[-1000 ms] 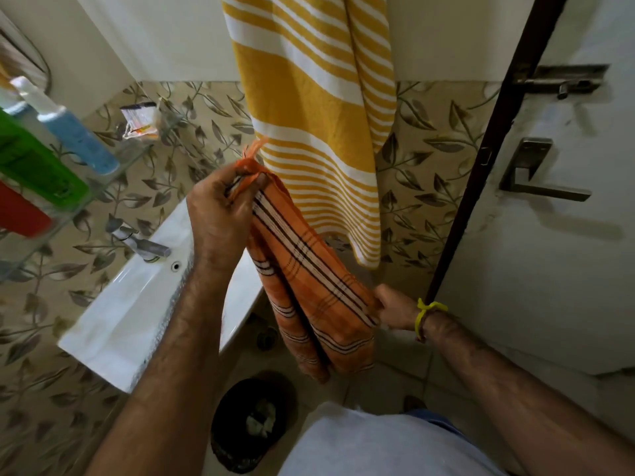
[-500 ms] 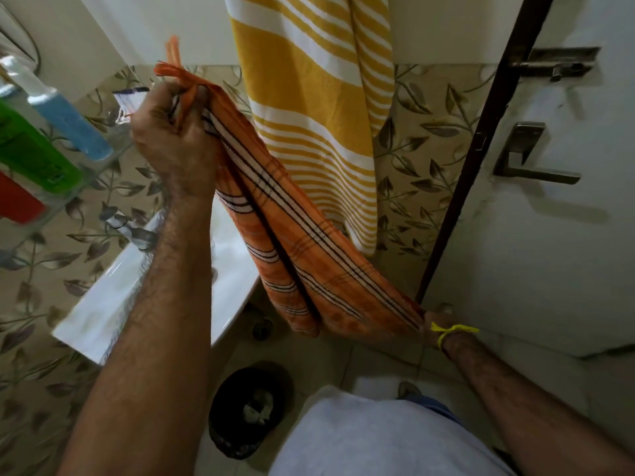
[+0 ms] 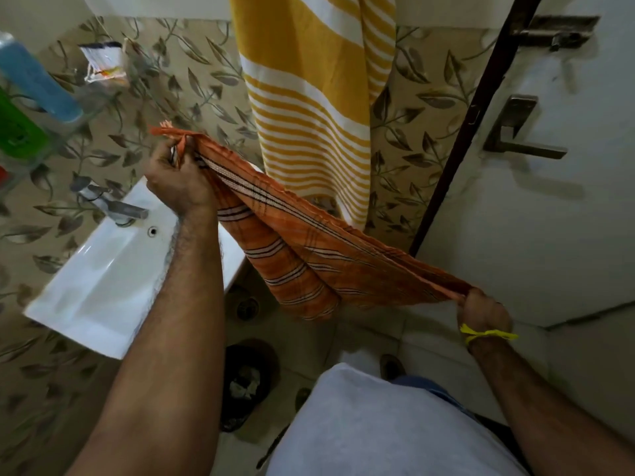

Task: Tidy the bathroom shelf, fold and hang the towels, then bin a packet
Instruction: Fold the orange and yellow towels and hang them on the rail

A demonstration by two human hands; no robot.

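Orange towel (image 3: 309,255) is hanging in the air between both hands, stretched on a diagonal, folded lengthwise, with the slack middle sagging toward the floor. Left hand (image 3: 178,182) is gripping the upper end in a closed fist, fringe poking out above the knuckles, sitting over the back corner of the white sink (image 3: 103,283). Right hand (image 3: 482,312) is clenching the lower end tight, low and to the right, just in front of the door (image 3: 549,218); yellow band (image 3: 488,334) on that wrist.

Versus half a second ago: left hand is sitting lower and nearer the sink, no longer up by the shelf; right hand is pulling further right, so the towel is running flatter and tauter.

Yellow striped towel (image 3: 312,97) is hanging on the wall behind the orange one, not touching either hand. Glass shelf (image 3: 51,139) at the left edge is carrying a blue bottle (image 3: 34,80) and a green bottle (image 3: 17,128); a white packet (image 3: 103,63) is sitting at the shelf's far end. Black bin (image 3: 245,383) is standing on the floor below the sink's front edge, well apart from the towel.
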